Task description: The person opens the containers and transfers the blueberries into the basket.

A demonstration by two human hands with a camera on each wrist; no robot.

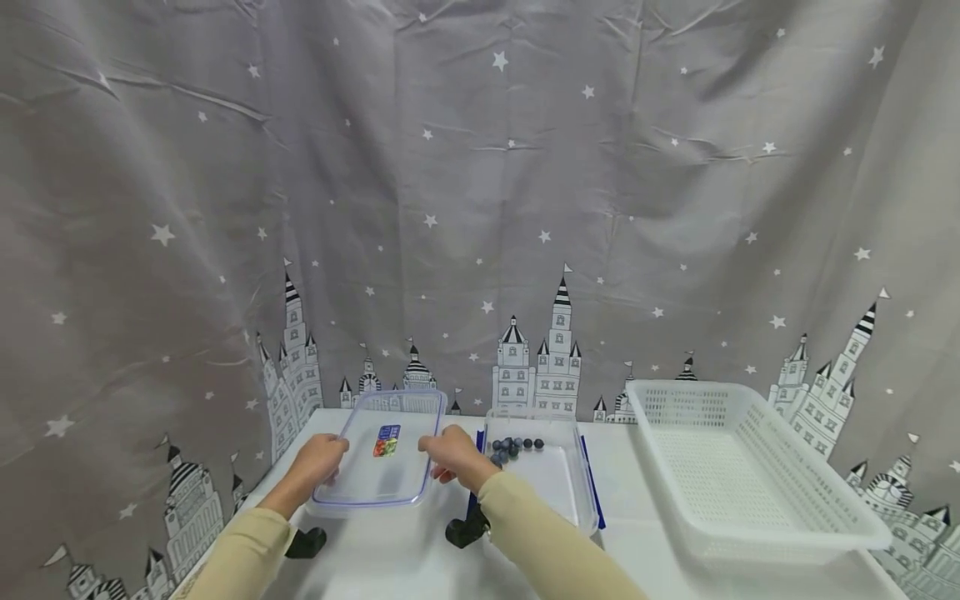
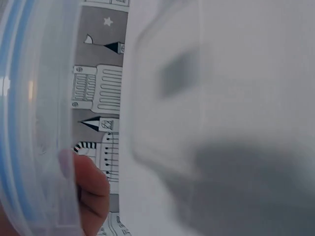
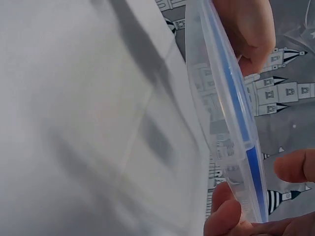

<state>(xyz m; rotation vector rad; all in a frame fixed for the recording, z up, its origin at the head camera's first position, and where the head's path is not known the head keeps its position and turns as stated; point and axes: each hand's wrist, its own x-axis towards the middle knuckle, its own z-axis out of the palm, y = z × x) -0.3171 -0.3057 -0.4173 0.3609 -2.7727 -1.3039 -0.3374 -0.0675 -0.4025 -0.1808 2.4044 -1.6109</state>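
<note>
A clear plastic lid (image 1: 408, 458) with a blue seal and a fruit-printed label (image 1: 387, 441) is held up, tilted, above the white table (image 1: 397, 567). At its left edge my left hand (image 1: 321, 460) grips the rim. My right hand (image 1: 456, 457) holds the opposite edge; in the right wrist view its fingers (image 3: 224, 216) curl under the lid (image 3: 224, 93), while the thumb stands apart from the rim. Right of it, a clear food container (image 1: 557, 479) with blue side clips has several blueberries (image 1: 507, 450) in its far left part.
On the right stands a large white perforated basket (image 1: 757, 533). A grey curtain (image 1: 465, 183) printed with stars and castles hangs behind the table. Black wrist gear (image 1: 467, 530) sits under the right wrist, near the container's left side.
</note>
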